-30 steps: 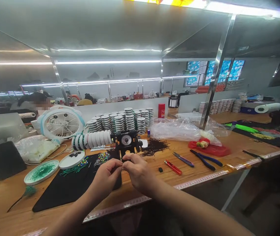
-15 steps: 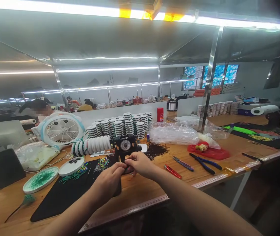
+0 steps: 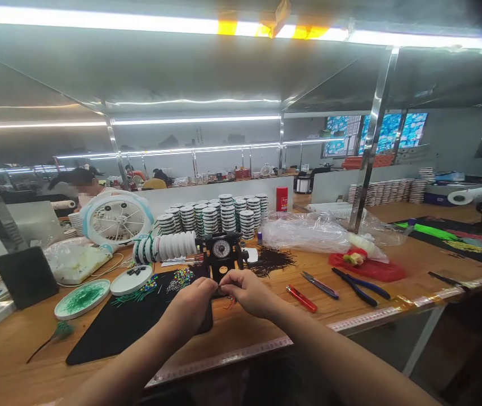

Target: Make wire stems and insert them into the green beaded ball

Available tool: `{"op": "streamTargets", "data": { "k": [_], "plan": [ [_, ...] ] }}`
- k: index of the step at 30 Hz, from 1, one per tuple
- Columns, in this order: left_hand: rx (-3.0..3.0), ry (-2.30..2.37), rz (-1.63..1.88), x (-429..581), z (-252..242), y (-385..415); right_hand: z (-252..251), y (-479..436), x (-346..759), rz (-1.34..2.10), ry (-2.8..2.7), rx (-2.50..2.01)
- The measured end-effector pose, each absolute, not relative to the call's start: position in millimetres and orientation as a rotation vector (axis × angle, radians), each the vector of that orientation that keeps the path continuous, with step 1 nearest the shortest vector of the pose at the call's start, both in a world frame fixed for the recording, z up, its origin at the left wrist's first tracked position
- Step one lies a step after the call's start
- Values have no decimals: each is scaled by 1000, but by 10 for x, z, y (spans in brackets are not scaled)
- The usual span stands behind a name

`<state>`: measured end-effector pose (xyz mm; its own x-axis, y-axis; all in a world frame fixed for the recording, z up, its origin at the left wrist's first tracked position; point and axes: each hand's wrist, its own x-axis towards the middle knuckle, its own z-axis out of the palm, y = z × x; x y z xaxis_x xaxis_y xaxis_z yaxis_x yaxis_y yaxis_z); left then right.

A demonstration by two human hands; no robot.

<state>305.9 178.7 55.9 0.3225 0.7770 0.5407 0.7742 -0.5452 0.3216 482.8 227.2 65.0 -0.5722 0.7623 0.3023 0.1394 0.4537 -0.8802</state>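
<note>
My left hand point(image 3: 188, 304) and my right hand point(image 3: 247, 293) meet in front of a black stand with a round dial gauge point(image 3: 221, 248). The fingertips of both hands pinch something very fine, apparently a thin thread point(image 3: 220, 288), and the hands hide most of it. A short orange strand point(image 3: 228, 305) shows below my right hand. My left hand rests over the edge of a black mat point(image 3: 114, 332), which holds a small white dish of black pieces point(image 3: 131, 280) and scattered coloured beads point(image 3: 180, 279).
A wooden bench carries a green-beaded dish point(image 3: 82, 299), a dark strand bundle point(image 3: 271, 261), red-handled snips point(image 3: 301, 298), scissors point(image 3: 320, 285), blue-handled pliers point(image 3: 361, 286), thread spool stacks point(image 3: 211, 217), a plastic bag point(image 3: 304, 232) and a white fan point(image 3: 116, 217). A person point(image 3: 84, 183) sits far left.
The view has shifted a little as my head moved. Both hands stay pinched together in front of the dial stand, with only slight finger movement.
</note>
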Motion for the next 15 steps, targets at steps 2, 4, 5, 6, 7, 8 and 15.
{"op": "streamTargets", "data": {
  "k": [2, 4, 5, 6, 7, 8, 15],
  "plan": [
    [2164, 1499, 1089, 3138, 671, 1744, 616, 2258, 4823, 915, -2040, -718],
    [1697, 1391, 1090, 3197, 754, 1723, 572, 2254, 4822, 713, -2084, -679],
    [1513, 1329, 1074, 3217, 776, 1721, 549, 2255, 4822, 644, -2097, -663],
    [1376, 1280, 1060, 3231, 785, 1725, 528, 2257, 4821, 594, -2104, -650],
    [1285, 1247, 1058, 3240, 780, 1731, 509, 2258, 4820, 562, -2102, -643],
    [1239, 1223, 1068, 3245, 766, 1740, 494, 2258, 4819, 553, -2098, -640],
    [1347, 1299, 1127, 3241, 633, 1796, 511, 2234, 4813, 726, -2081, -770]
  ]
}}
